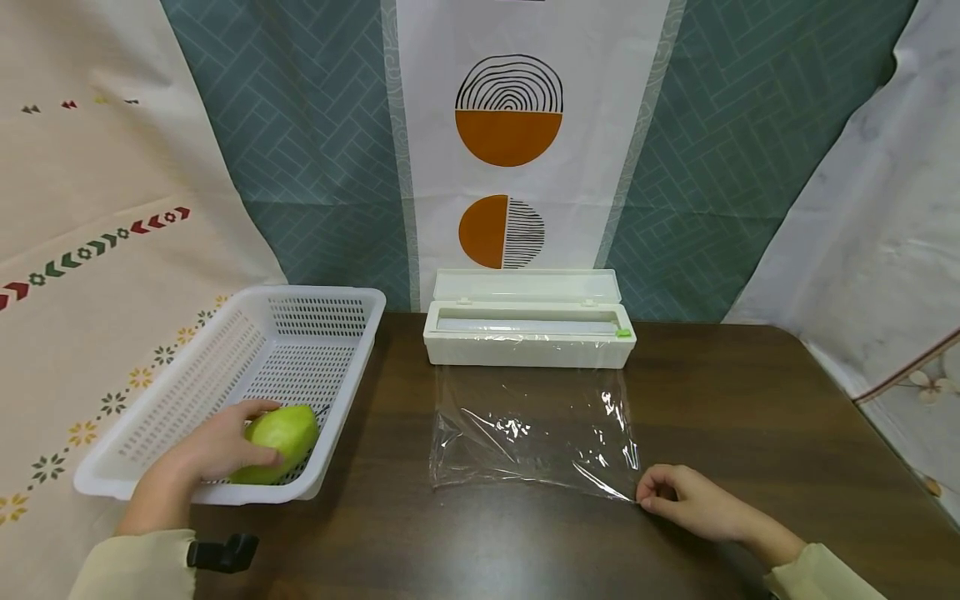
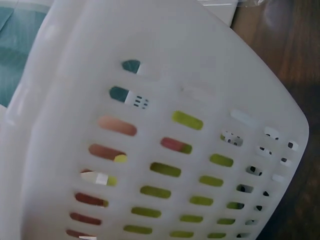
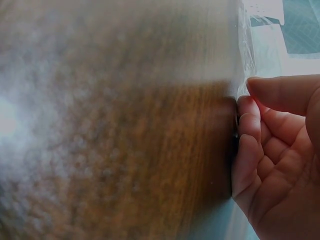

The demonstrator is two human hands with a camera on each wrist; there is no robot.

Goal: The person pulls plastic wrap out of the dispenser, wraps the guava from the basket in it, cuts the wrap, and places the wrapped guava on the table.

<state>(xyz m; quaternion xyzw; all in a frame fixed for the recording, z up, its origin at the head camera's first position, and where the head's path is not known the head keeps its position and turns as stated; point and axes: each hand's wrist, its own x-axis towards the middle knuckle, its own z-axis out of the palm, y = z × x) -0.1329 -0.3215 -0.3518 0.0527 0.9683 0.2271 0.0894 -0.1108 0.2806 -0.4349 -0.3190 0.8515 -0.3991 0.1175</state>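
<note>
My left hand [image 1: 223, 443] reaches into the white plastic basket [image 1: 367, 350] and grips a green pear [image 1: 288, 435], thumb on the near side and fingers over the far side. A thin dark stem points right from the fruit. In the left wrist view the basket's slotted wall [image 2: 165, 65] hides most of the hand, and green shows through the slots. At the table's right, my right hand [image 1: 693, 500] pinches the near right corner of a clear sheet of cling film [image 1: 525, 433]. The film runs out from a white dispenser box [image 1: 528, 352] with its lid raised.
Inside the dispenser lies a white roll [image 1: 525, 326], and a small green slider [image 1: 623, 333] sits at its right end. The dark wooden table [image 1: 465, 550] meets patterned cloths [image 1: 322, 167] at the back and sides.
</note>
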